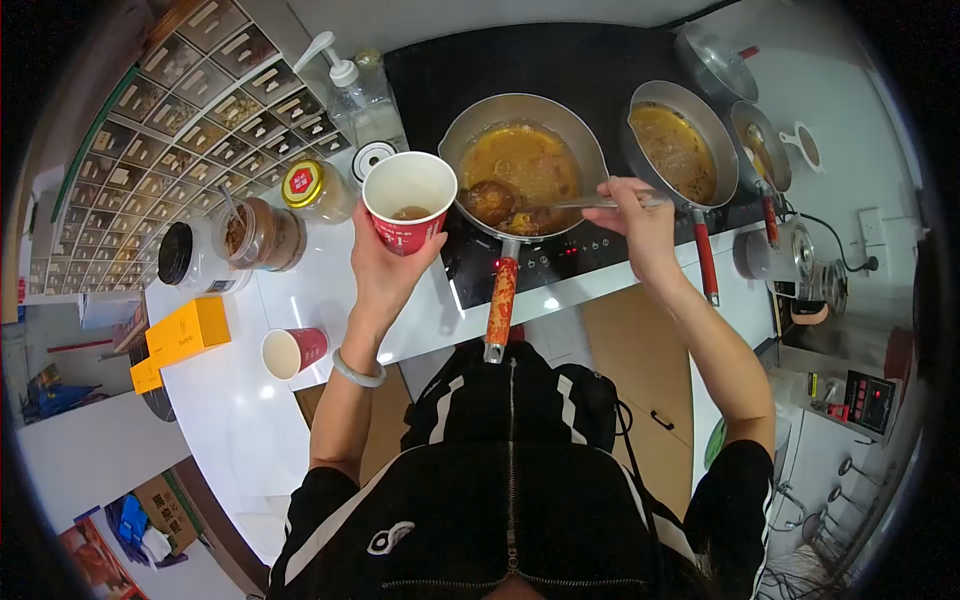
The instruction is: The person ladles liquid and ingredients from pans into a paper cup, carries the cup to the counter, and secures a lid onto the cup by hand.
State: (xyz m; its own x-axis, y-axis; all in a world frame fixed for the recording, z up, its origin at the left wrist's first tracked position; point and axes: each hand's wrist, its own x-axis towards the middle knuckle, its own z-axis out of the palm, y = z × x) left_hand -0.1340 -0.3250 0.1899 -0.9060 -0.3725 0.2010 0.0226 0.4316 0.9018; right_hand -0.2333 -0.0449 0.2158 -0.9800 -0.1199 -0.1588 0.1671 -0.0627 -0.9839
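In the head view, my left hand (387,272) is wrapped round a red paper cup (405,236) with a white inside. A little brown liquid shows at its bottom. Close to the cup's right side is a saucepan (590,130) of yellow-brown broth on the black cooktop, its orange-red handle pointing at me. My right hand (640,225) grips the metal handle of a ladle (575,204). The ladle's round end dips into the broth near the pan's left side, partly lost in the liquid.
A second pan (725,150) of broth and a smaller pan (775,140) stand to the right. Another paper cup (312,346), several jars (280,235) and a yellow box (188,330) are on the left counter. A pump bottle (372,110) stands beside the cooktop (430,75).
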